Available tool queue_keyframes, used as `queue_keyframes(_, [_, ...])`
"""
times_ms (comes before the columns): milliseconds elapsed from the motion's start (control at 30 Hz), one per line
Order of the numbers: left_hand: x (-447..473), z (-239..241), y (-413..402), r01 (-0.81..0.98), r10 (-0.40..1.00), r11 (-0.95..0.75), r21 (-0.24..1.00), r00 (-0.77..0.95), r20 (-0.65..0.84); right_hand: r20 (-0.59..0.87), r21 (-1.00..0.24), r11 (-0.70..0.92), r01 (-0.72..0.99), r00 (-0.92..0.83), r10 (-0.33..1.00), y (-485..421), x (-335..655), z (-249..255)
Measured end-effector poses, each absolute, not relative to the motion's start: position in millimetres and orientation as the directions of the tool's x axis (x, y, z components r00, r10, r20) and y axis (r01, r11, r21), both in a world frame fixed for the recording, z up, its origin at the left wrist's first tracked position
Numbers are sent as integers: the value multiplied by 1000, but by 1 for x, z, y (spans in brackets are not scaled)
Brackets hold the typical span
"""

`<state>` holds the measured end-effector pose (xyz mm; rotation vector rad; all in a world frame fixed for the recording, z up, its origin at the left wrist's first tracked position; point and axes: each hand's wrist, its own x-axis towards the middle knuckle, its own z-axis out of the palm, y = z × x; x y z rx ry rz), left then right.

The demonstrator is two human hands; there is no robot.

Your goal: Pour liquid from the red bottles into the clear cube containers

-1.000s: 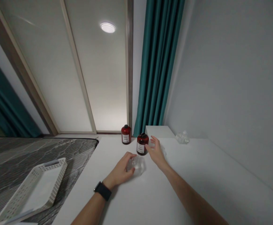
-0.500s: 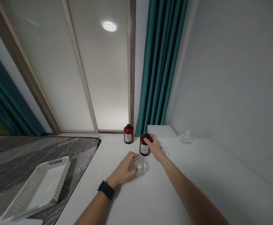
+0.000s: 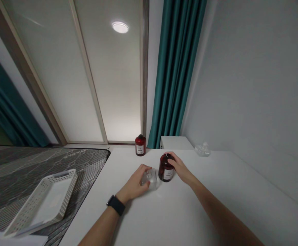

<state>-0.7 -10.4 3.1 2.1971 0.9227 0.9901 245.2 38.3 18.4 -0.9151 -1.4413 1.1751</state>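
Note:
My right hand (image 3: pixel 180 168) is closed round a dark red bottle with a white label (image 3: pixel 165 168), which stands on the white table (image 3: pixel 169 212). Just left of it, my left hand (image 3: pixel 136 182), with a black watch on its wrist, grips a small clear glass container (image 3: pixel 151 178) resting on the table. The bottle and the clear container are nearly touching. A second dark red bottle (image 3: pixel 140 145) stands apart at the back of the table, near the window.
A white perforated tray (image 3: pixel 44 202) lies on a grey patterned mattress (image 3: pixel 20 174) at the left. A white box (image 3: pixel 175 142) and a crumpled clear wrapper (image 3: pixel 202 149) sit at the table's back by the teal curtain (image 3: pixel 175 71).
My right hand reached the nearer red bottle, took hold of it and drew it toward me, beside the clear container. My left hand stayed on the container.

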Motion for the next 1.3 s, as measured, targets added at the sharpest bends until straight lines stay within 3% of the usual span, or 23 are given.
queue_keyframes(367, [4,0,-12,378,762,-625,683,483,431,242,-970,235,-62,-172,955,11,256,1])
queue_keyframes(567, [5,-6,-9,494,857,-500,711,399,326,370,-923,367,114,3,929,3,250,-9])
queue_keyframes(733, [4,-11,-5,568,898,-428,703,355,261,552,-813,484,324,162,818,-3,242,-9])
queue_keyframes(1000, [6,-9,-6,587,890,-446,676,373,263,584,-761,475,442,148,798,-7,237,-8])
queue_keyframes(1133, [5,-11,-5,567,884,-459,684,368,288,558,-786,457,417,160,814,-8,234,-4])
queue_keyframes(1300, [5,-11,-5,553,875,-476,684,373,308,486,-850,460,258,45,873,-2,246,-2])
